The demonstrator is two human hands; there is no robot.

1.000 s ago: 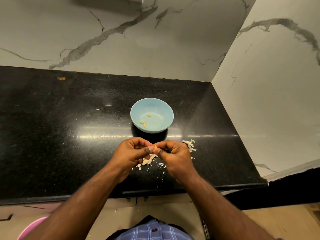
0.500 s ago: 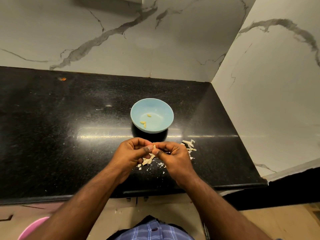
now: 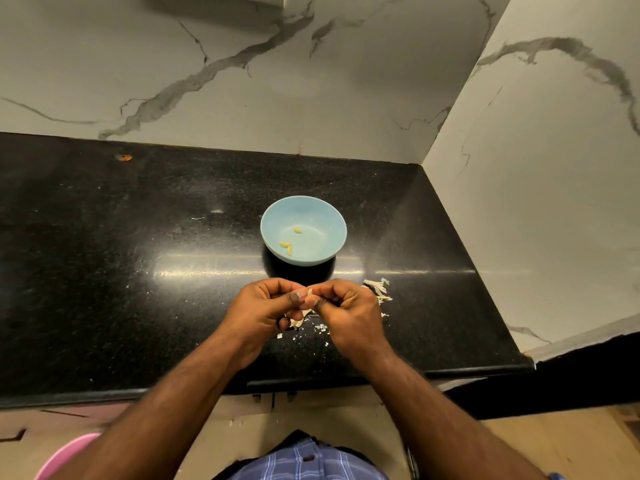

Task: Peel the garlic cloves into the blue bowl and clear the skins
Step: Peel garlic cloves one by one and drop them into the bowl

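I am standing at a black counter [image 3: 138,271] that runs into a corner of pale marble walls. My left hand [image 3: 266,306] and right hand [image 3: 346,310] meet just above the near part of the counter, fingers curled in and thumb tips almost touching. Between them they pinch a garlic clove [image 3: 310,292]; only a pale sliver of it shows, so I cannot tell how much skin is left on it.

The blue bowl [image 3: 311,209] sits just beyond my hands, toward the wall, with three peeled cloves [image 3: 287,247] in it. Loose skins [image 3: 375,288] lie on the counter to the right of my right hand, and more skin flakes [image 3: 320,328] are scattered under and near my hands.

The risks, as I judge them: the clove is small and could slip from my grip and skid along the counter or off its near edge. Skin could cling to it and ride into the bowl. The flakes are light, so a careless sweep could push them to the floor.
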